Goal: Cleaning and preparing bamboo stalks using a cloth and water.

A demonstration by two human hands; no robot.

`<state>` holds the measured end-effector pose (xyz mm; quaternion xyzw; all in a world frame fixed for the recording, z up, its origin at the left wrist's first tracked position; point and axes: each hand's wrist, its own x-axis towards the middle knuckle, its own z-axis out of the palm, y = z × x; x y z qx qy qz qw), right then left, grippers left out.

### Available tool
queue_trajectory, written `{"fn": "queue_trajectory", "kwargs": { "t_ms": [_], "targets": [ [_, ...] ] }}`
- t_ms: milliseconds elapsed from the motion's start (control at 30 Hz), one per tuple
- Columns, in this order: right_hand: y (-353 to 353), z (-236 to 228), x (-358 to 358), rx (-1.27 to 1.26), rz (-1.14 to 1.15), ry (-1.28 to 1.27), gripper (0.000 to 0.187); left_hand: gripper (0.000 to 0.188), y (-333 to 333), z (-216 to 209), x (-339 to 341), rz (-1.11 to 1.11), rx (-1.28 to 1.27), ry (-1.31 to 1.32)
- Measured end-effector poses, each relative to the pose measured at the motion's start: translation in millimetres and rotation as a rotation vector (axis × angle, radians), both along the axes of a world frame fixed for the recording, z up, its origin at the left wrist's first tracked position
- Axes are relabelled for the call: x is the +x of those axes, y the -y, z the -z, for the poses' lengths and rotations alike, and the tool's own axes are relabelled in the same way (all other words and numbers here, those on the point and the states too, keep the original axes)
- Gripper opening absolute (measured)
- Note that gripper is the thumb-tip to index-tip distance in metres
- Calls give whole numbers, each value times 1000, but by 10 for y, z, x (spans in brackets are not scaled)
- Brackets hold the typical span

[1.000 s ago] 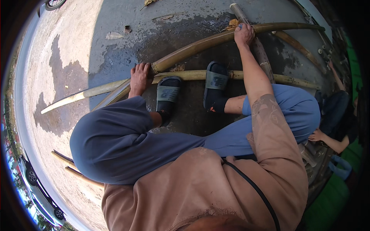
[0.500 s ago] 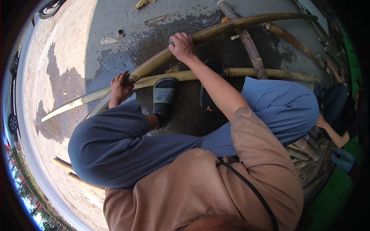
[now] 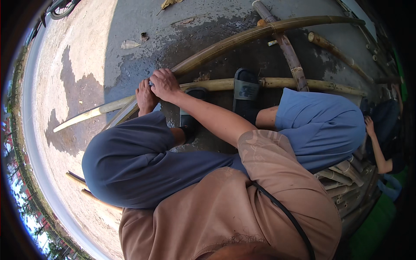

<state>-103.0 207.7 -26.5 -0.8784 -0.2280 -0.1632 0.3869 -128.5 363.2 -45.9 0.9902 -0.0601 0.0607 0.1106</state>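
My left hand (image 3: 146, 96) is closed round the upper bamboo pole (image 3: 221, 48), near its pale left stretch. Right up against it, my right hand (image 3: 164, 84) wraps over the same pole. A small bluish-grey wad shows at the edge of my right fingers; its kind is unclear. This pole slants from beside my left knee up to the far right. A second bamboo pole (image 3: 286, 82) lies below it, passing by my sandals, and its split-looking pale end points left.
A crosswise bamboo piece (image 3: 289, 54) lies under the upper pole. Another short bamboo length (image 3: 340, 54) is to its right. Cut bamboo pieces (image 3: 342, 173) are piled at my right, near another person's arm (image 3: 377, 145). Wet patches and dry leaves mark the ground; a wheel (image 3: 63, 9) shows far left.
My right hand has slid left and down along the upper pole, from well apart to touching my left hand. My left hand keeps its hold. The whole view has shifted slightly.
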Motion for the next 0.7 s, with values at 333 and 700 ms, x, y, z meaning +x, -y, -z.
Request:
{"fn": "queue_trajectory", "kwargs": {
  "t_ms": [333,700],
  "targets": [
    [3044,155,1396,-296,723,117,33,68,-802,-49,115,-63,29,-186],
    [669,116,605,-97,104,54,18,65,-304,1,71,-84,-4,-75]
  ]
}}
